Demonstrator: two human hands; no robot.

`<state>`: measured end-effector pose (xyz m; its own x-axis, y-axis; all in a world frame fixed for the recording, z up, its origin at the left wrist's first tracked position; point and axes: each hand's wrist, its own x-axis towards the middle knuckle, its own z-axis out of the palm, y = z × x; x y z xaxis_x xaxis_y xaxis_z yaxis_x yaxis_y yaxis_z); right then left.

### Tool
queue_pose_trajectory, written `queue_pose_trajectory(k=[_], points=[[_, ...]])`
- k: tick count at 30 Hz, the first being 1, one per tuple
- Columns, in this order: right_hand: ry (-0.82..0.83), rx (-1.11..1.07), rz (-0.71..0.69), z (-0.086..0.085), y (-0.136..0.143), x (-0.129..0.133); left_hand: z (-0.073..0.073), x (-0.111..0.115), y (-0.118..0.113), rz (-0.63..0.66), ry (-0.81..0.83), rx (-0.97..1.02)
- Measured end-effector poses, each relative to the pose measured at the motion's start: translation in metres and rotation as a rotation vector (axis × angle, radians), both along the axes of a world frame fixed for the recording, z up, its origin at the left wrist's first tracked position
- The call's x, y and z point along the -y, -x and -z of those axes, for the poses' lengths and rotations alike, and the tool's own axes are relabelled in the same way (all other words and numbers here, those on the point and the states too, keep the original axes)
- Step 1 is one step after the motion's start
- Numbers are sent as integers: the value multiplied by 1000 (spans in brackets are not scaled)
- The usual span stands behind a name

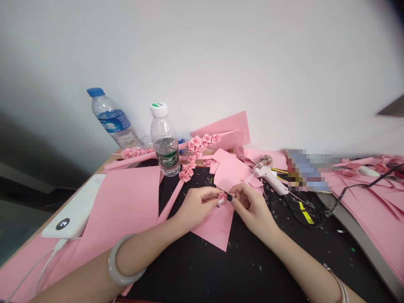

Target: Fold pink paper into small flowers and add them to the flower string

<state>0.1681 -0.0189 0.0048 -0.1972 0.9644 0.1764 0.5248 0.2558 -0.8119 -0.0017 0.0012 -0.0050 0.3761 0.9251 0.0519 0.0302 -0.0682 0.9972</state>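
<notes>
Between my hands is a small pink paper flower (222,196), pinched by the fingertips of both. My left hand (200,205) comes in from the left, its fingers closed on one side of the flower. From the right, my right hand (251,207) grips the other side between thumb and fingers. Below them a pink paper sheet (217,230) lies on the black mat. Just beyond are overlapping pink paper pieces (229,167). Pink paper stems with folded flowers (196,144) lie behind, and a white glue gun (270,176) rests to the right.
A water bottle with a white cap (166,147) stands behind my left hand; a blue-capped bottle (110,115) leans against the wall. At left, a white power bank (74,206) with a cable lies on pink sheets. Black cable (303,214) and more pink paper (372,206) are at right.
</notes>
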Motion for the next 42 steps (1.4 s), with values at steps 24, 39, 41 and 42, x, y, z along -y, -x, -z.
queue_pose_trajectory(k=[24,39,41,42], points=[[524,-542,-112,-4,1,-4,-4,3,-3,112,143,189],[410,-671,8,-1,3,-5,-2,-35,10,-261,244,229],[368,-604,10,1,1,-6,-1,-36,9,-258,232,238],[321,-537,21,2,0,-6,0,-36,9,-256,219,234]])
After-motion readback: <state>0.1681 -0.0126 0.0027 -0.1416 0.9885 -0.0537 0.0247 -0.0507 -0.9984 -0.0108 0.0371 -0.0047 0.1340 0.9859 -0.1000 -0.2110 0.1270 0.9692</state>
